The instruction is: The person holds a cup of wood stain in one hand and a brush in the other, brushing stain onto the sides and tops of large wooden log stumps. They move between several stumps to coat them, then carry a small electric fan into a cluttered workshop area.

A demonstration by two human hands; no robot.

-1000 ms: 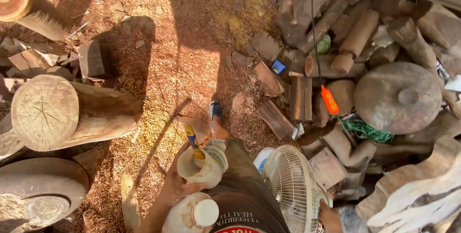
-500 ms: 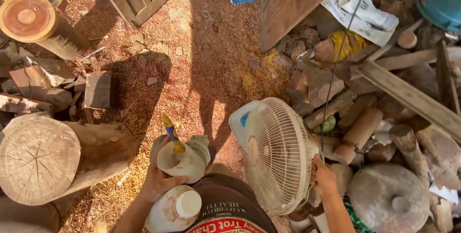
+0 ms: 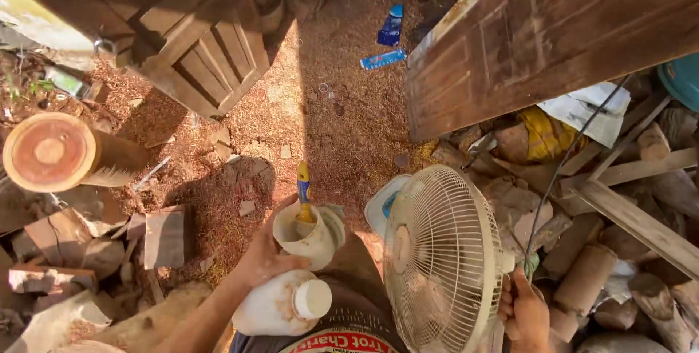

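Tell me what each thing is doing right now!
Left hand: holding the cup and jug.
Cup: open, brush handle sticking out.
Jug: capped, tipped sideways.
Right hand: gripping the fan.
Fan: lifted off the ground, tilted.
Log: lying on its side.

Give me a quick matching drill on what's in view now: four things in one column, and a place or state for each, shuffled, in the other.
Things:
1. fan
2. cup
3. jug
4. log

Places or states:
A. lying on the ground at far left, round cut end showing
B. held at its rim by the left hand, a brush standing in it
C. held at its edge by the right hand, grille facing the camera
D. capped, tucked under the left arm against the body

Pairs: 1-C, 2-B, 3-D, 4-A
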